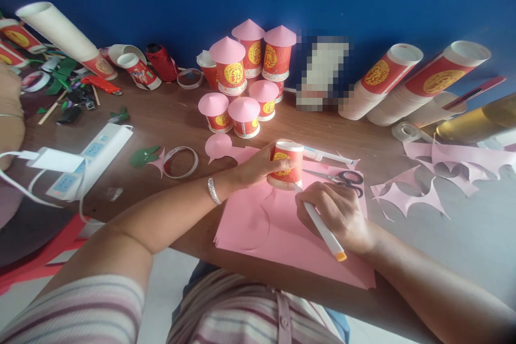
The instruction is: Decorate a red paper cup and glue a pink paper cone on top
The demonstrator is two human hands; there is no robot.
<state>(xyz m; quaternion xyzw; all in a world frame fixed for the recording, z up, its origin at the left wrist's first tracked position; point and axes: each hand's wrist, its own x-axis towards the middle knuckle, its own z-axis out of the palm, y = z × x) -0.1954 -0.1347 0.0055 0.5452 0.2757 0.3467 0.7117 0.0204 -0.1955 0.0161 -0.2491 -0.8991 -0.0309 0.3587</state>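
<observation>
My left hand point(262, 165) grips a red paper cup point(287, 173) with a gold emblem, its white rim turned down on a stack of pink paper point(258, 226). In my right hand point(332, 212) is a white marker point(324, 231) with an orange end; its tip meets the paper beside the cup's rim. A curved line is drawn on the sheet left of the cup. Black-handled scissors point(350, 178) lie on the paper just behind my right hand, and a second white marker point(322, 153) rests beyond them.
Behind stand several red cups with pink paper cones point(244, 110). Tall cup stacks point(381, 80) lean at the right, above curved pink scraps point(419, 188) and a tape roll point(406, 132). At left are a power strip point(94, 156), a paper ring point(181, 162) and a cup stack point(60, 32).
</observation>
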